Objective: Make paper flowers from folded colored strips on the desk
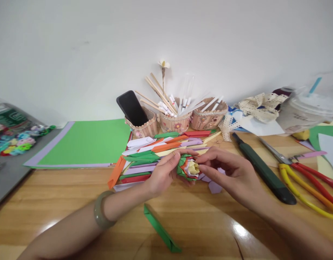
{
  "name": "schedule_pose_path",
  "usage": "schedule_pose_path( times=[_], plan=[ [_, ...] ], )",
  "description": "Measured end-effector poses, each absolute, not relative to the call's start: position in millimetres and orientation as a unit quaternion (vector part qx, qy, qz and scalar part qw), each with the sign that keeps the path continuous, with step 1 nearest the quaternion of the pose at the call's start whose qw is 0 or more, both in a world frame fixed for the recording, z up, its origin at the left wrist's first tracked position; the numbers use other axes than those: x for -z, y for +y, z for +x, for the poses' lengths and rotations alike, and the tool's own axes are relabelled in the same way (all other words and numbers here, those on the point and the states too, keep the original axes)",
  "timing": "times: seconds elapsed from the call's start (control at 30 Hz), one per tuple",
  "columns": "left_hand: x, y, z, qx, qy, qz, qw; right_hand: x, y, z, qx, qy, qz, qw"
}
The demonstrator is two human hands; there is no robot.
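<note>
Between my hands is a layered paper flower (192, 167) with a pale yellow centre, white and orange-red rings and green outer petals. My left hand (166, 171) grips its left side, fingers behind it. The thumb and index finger of my right hand (226, 168) pinch the flower's right edge near the yellow centre. Behind and beneath the hands lie folded paper strips (140, 159) in green, orange, white, purple, red and yellow. A single folded green strip (161, 228) lies on the table in front of me. Small purple paper pieces (215, 186) are partly hidden under my right hand.
Three small baskets stand by the wall; the left one (144, 128) holds a phone (132, 108). Green paper sheets (87, 142) lie left, by a grey laptop-like slab (9, 173). A dark green cutter (264, 169) and yellow-red scissors (293, 169) lie right, near a lidded cup (302, 112).
</note>
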State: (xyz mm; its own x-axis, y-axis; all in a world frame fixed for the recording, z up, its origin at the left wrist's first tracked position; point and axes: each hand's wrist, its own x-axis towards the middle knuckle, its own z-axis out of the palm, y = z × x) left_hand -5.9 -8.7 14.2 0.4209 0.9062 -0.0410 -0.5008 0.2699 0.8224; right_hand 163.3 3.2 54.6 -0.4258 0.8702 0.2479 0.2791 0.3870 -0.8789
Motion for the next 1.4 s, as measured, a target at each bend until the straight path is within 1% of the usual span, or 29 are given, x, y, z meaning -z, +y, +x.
schedule_pose_path(
  times=[0.33,0.53,0.63,0.9,1.07,1.2,1.4],
  plan=[
    [-14,-8,-6,-0.468,0.266,0.378,0.753,-52,4,167,-0.348,-0.776,-0.373,0.371],
    [-12,-8,-6,-0.472,0.274,0.378,0.748,-49,2,165,-0.236,-0.818,-0.336,0.402],
    [-13,-8,-5,-0.480,0.287,0.387,0.733,-48,2,166,-0.175,-0.844,-0.309,0.402],
    [-11,-11,-6,-0.486,0.322,0.450,0.677,-36,7,171,0.007,-0.884,-0.333,0.328],
    [-10,-12,-5,-0.498,0.350,0.509,0.608,-33,9,176,0.109,-0.899,-0.312,0.286],
    [-10,-12,-5,-0.498,0.345,0.539,0.585,-35,9,177,0.122,-0.901,-0.301,0.286],
    [-10,-11,-5,-0.507,0.337,0.543,0.579,-32,13,180,0.080,-0.911,-0.280,0.292]
  ],
)
